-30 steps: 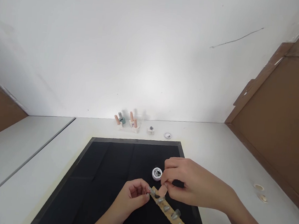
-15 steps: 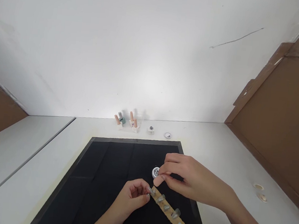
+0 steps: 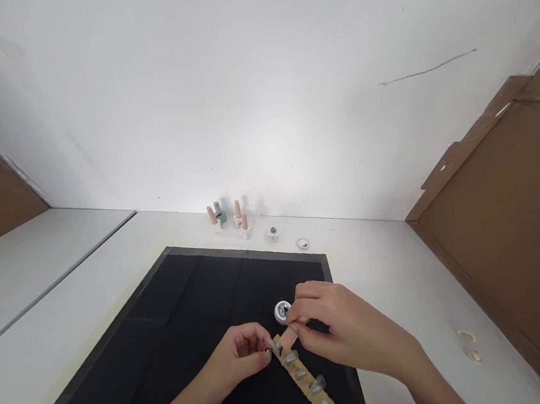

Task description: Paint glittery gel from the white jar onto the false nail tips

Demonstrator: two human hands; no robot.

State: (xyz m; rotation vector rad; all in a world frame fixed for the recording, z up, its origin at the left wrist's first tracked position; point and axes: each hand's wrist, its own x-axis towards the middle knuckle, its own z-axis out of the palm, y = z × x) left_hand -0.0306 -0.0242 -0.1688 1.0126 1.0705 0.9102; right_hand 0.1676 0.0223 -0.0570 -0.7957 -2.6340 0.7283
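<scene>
Nail tip (image 3: 274, 347) is pinched in the fingers of your left hand (image 3: 240, 357); those of your right hand (image 3: 327, 320) clamp a pink paddle (image 3: 288, 339) by the strip (image 3: 306, 388), near the jar (image 3: 280, 312).

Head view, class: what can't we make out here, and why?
All in the head view:
Open white jar: right side hidden by the right hand.
Flat pink tool: grip end covered by that hand's fingers.
Left hand: fingers hide whatever they may pinch.
Nail polish bottles: any lettering too small.
Black mat: near edge cut off by the frame's bottom.
</scene>
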